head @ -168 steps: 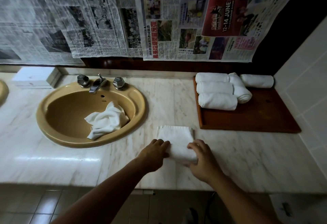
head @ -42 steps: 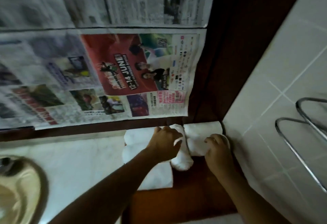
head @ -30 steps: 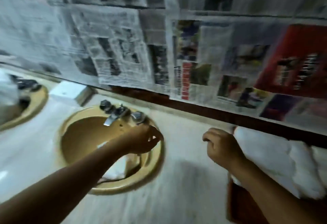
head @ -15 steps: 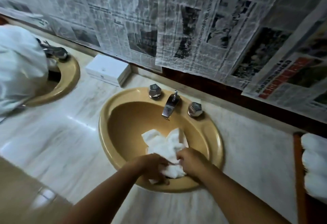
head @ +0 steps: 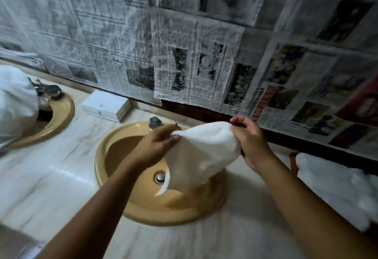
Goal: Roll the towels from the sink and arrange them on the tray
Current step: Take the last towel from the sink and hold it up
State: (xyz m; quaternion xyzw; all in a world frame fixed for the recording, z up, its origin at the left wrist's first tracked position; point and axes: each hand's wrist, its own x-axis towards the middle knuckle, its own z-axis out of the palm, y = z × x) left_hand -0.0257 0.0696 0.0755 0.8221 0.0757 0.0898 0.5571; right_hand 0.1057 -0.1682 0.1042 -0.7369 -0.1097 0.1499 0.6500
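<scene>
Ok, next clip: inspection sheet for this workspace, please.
Surface: marble counter, pale, glossy.
Job's things: white towel held above the sink; basin otherwise empty, drain showing. Rolled towels at right, blurred.
Clutter: white box; white cloth over a second sink.
Hands: left hand and right hand both grip the towel.
Cables: nothing seen.
Surroundings: newspaper covering the wall.

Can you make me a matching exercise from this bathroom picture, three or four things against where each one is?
Things:
1. white towel
2. drain plug
3. white box
4. rolled towels

Places:
A. far right edge
B. on the counter between the two sinks
C. held up in both hands over the sink
D. bottom of the basin

Pairs: 1-C, 2-D, 3-B, 4-A
</scene>
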